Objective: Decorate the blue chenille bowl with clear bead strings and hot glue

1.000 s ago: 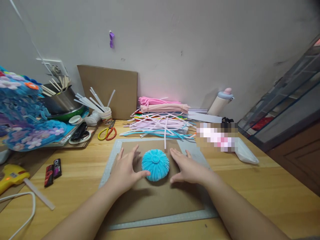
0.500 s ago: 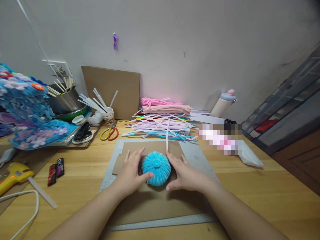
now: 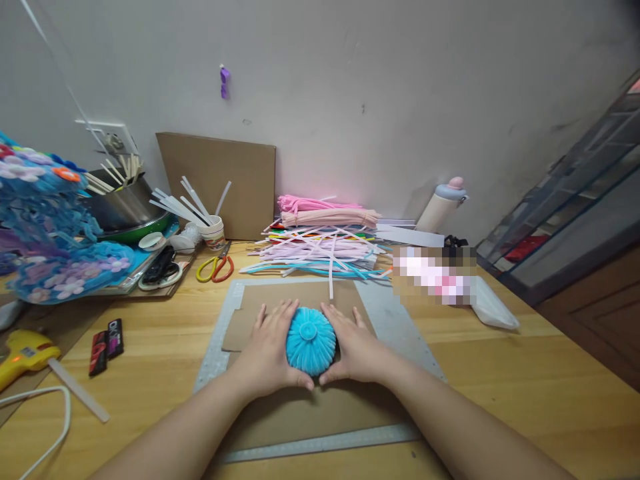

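A round, ribbed ball of blue pipe cleaners (image 3: 311,341), with a small coiled disc on its top, sits on a brown cardboard sheet (image 3: 300,423) at the middle of the table. My left hand (image 3: 273,350) curves round the ball's left side, its thumb along the near edge. From the right, my right hand (image 3: 353,347) cups the ball in the same way. The two thumb tips almost meet in front of it. Both palms hide the ball's sides. Beneath the cardboard lies a grey cutting mat (image 3: 400,333).
Bundles of pink, white and blue pipe cleaners (image 3: 320,250) lie against the wall. Scissors (image 3: 215,268), a paper cup of glue sticks (image 3: 214,233) and a metal pot (image 3: 123,205) stand back left. A yellow glue gun (image 3: 27,353) lies left, a bottle (image 3: 443,207) leans back right.
Both hands have closed in on the blue ball from the sides and now press against it. My left thumb has slid from the ball's top to its near edge. The view has shifted slightly.
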`<control>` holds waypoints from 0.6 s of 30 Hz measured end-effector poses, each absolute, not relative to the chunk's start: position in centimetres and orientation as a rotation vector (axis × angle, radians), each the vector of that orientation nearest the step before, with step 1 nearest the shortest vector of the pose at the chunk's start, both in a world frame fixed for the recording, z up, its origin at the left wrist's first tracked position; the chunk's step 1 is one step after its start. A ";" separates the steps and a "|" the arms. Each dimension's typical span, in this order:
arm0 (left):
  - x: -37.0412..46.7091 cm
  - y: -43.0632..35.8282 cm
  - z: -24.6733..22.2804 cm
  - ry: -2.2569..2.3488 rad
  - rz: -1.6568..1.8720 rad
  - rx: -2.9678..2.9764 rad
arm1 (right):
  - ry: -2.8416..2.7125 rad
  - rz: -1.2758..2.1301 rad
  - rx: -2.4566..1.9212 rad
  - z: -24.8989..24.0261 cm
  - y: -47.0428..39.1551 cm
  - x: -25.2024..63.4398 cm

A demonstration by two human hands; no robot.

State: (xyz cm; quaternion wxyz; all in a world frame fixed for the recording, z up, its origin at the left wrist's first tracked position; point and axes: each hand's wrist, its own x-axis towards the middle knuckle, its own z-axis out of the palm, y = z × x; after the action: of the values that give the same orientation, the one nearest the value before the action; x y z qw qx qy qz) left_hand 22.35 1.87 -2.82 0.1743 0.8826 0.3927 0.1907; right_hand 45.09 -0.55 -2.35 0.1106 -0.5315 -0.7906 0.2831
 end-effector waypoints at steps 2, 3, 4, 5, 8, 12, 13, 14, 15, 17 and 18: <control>22.5 1.8 -2.9 1.101 0.537 2.493 | -2.293 0.796 -1.560 -2.9 -0.6 44.6; 22.6 1.8 -2.9 1.094 0.540 2.484 | -2.285 0.791 -1.552 -3.1 -0.6 44.4; 22.6 1.8 -2.9 1.088 0.543 2.475 | -2.277 0.790 -1.543 -3.3 -0.6 44.3; 22.7 1.8 -2.9 1.089 0.548 2.468 | -2.270 0.792 -1.537 -3.4 -0.6 44.2; 22.8 1.7 -2.9 1.106 0.559 2.460 | -2.253 0.805 -1.537 -3.3 -0.5 44.3; 22.8 1.6 -3.1 1.120 0.569 2.464 | -2.254 0.883 -1.526 -2.4 -0.6 44.5; 22.7 1.6 -3.0 1.122 0.570 2.467 | -2.234 0.920 -1.526 -2.0 -0.6 44.5; 22.6 1.6 -2.9 1.115 0.569 2.475 | -2.208 0.960 -1.524 -1.7 -0.6 44.5; 22.5 1.7 -2.8 1.091 0.564 2.489 | -2.185 0.995 -1.515 -1.5 -0.6 44.5; 22.3 1.9 -2.3 1.001 0.541 2.532 | -2.172 1.035 -1.463 -1.2 -0.5 44.6; 22.2 2.1 -2.1 0.946 0.525 2.554 | -2.180 1.037 -1.427 -1.3 -0.4 44.6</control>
State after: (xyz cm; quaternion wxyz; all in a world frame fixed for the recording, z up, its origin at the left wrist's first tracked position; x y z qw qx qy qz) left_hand 22.19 2.09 -2.11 0.1831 0.9052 0.3354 0.1861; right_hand 44.60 -0.36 -1.29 0.1680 -0.5016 -0.7664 0.3644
